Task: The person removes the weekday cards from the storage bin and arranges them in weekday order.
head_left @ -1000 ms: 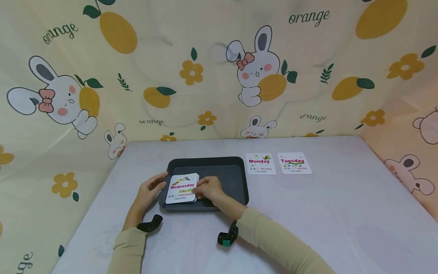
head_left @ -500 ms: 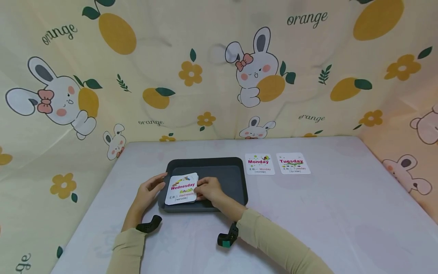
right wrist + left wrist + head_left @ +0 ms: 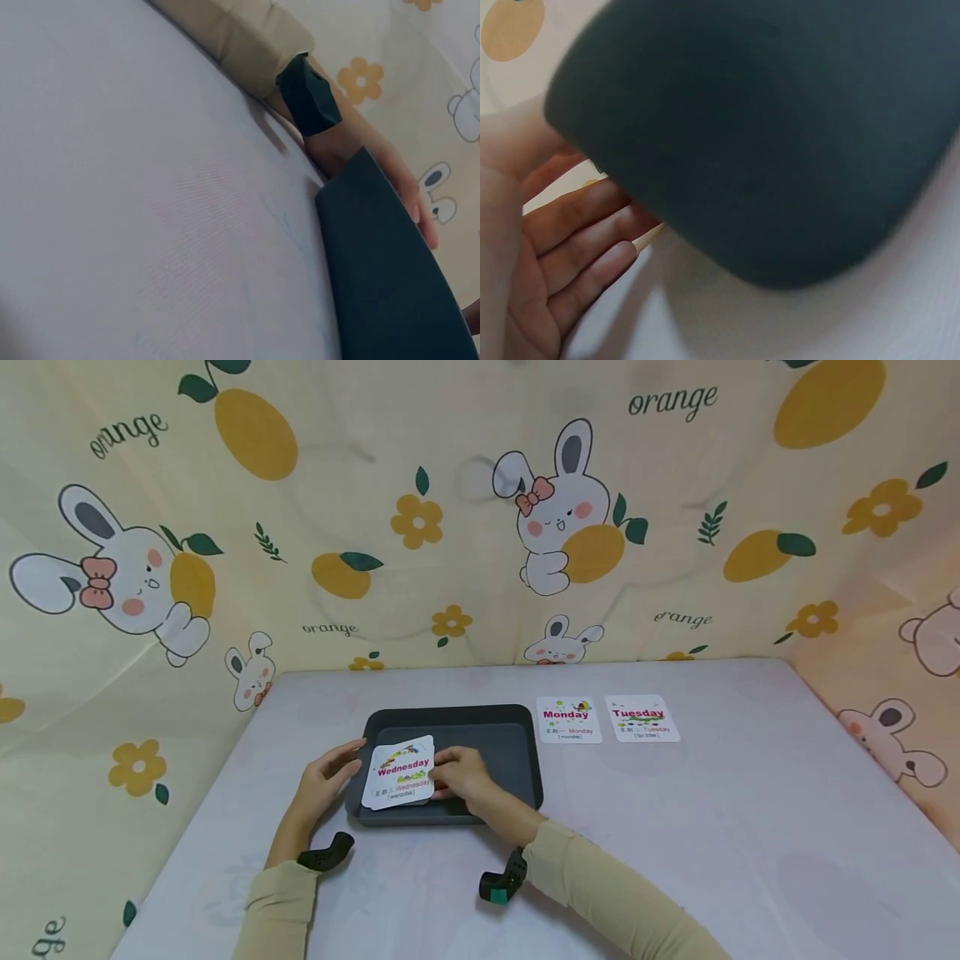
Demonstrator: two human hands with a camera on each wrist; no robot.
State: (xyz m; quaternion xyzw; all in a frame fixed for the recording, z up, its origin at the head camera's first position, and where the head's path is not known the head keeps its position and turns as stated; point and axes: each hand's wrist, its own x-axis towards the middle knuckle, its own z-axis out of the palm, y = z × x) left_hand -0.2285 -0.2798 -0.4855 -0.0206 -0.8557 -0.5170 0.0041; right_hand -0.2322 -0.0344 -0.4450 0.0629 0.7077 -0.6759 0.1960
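Note:
My right hand point(image 3: 462, 774) pinches the right edge of a white Wednesday card point(image 3: 399, 772), its right side slightly raised. More cards point(image 3: 417, 802) lie under it, mostly covered, at the left of a dark grey tray point(image 3: 487, 760). Against the tray's outer left wall rests my left hand point(image 3: 321, 783), its fingers fairly straight. From the left wrist, those fingers point(image 3: 592, 247) show beside the blurred wall of the tray point(image 3: 742, 165). The right wrist view has the tray's side point(image 3: 382, 277) in front, hiding most of the right hand's work.
A Monday card point(image 3: 569, 720) and a Tuesday card point(image 3: 642, 718) lie side by side on the white table point(image 3: 735, 827), right of the tray. Behind the table hangs a cloth point(image 3: 465, 427) printed with rabbits and oranges.
The Wednesday card has shifted slightly to the right and tilted, its right edge rising a little under my right fingers. My left hand has stayed by the tray.

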